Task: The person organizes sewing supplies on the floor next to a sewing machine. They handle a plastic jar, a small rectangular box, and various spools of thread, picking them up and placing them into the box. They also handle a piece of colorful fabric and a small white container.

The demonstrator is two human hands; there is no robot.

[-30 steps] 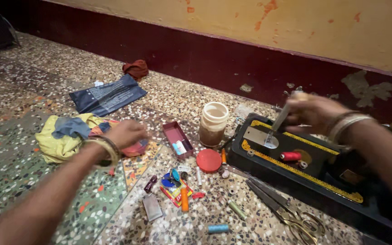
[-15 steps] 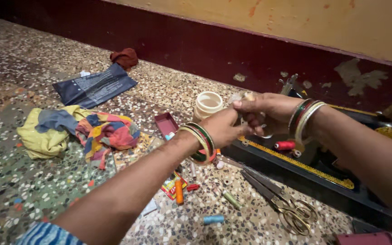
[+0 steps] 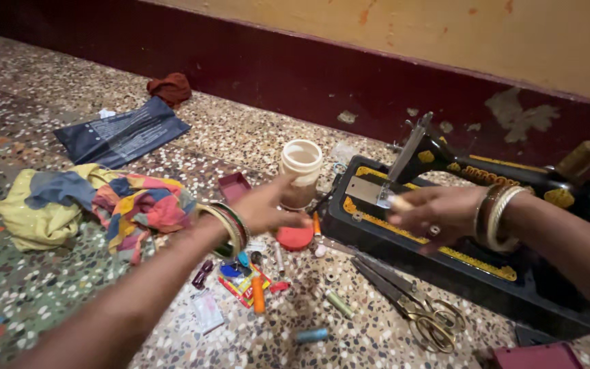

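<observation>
Just left of the frame's centre the left hand hangs over the floor with its fingers loosely spread and nothing clearly in them; motion blur softens it, so the grip cannot be told for sure. The right hand, right of centre, lies over the bed of the black sewing machine and pinches a small pale object between thumb and fingers; the piece is too small and blurred to name. Just above the left hand stands an open cream jar, its mouth showing only a pale inside, with contents not visible. Its red lid lies flat on the floor just below the hand. A small maroon tray sits beside the jar, partly covered by the left wrist, so its contents stay hidden. Below the left forearm lie scattered thread spools and small packets, some hidden under the arm. Brass-handled scissors lie in front of the machine at lower right. A heap of coloured cloth lies at centre left, a dark plastic bag at upper left. The machine's right end is cut off by the frame edge.
</observation>
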